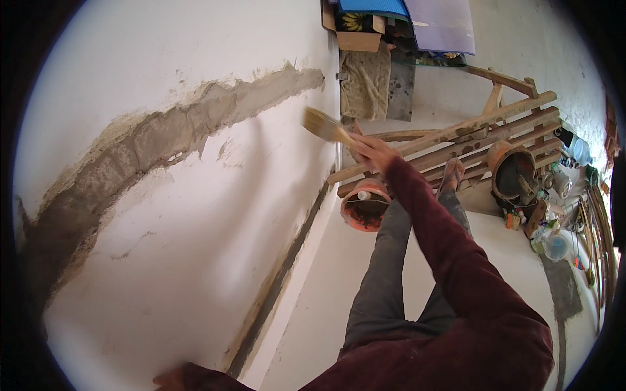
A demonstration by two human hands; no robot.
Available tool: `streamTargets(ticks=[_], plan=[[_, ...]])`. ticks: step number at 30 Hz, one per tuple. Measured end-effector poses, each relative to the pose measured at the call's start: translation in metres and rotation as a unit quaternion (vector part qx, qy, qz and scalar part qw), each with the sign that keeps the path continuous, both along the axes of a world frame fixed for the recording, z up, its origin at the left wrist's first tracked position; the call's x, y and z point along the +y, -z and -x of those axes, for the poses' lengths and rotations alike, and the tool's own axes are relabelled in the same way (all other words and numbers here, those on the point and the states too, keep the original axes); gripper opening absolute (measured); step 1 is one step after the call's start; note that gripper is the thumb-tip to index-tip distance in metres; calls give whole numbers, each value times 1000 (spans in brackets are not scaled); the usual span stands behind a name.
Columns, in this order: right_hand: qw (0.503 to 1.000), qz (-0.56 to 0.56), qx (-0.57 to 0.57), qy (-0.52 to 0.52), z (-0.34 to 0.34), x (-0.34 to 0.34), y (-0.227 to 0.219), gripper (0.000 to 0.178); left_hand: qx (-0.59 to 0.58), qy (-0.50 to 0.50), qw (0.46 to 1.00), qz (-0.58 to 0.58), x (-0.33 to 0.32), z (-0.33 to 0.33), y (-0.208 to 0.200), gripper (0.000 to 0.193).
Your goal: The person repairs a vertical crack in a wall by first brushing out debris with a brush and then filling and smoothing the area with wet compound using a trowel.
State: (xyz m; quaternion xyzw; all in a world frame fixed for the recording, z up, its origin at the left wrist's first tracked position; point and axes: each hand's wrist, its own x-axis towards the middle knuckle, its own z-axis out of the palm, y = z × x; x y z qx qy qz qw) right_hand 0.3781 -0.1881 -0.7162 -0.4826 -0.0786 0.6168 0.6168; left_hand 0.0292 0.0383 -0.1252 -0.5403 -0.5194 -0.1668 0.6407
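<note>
My right hand (377, 152) is closed around the handle of a wide paintbrush (325, 126) with pale bristles. The brush points up and left, in front of the white wall (195, 241), and its bristles are slightly blurred. I cannot tell whether they touch the wall. A rough grey band of mortar (176, 130) curves across the wall, left of the brush. Low at the picture's edge, my left hand (171, 379) is beside the wall, with its fingers mostly hidden in shadow.
Below my right hand stands an orange bucket (366, 212) with a white-ended handle in it. Slatted wooden planks (482, 140) lie behind my legs. A second bucket (512, 171) holds a tool. Boxes and mats (443, 26) are stacked at the top; assorted containers (557, 246) crowd the right.
</note>
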Motion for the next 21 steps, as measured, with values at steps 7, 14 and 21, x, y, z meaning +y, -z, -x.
streamTargets(ticks=[7, 14, 21], plan=[[963, 103, -149, 197, 46, 211, -43, 35, 19, 27, 999, 12, 8, -4, 7, 77], [989, 39, -127, 72, 48, 153, -182, 38, 31, 32, 998, 46, -10, -15, 13, 78], [960, 168, -186, 121, 39, 184, -55, 32, 17, 10, 999, 46, -9, -31, 22, 80]])
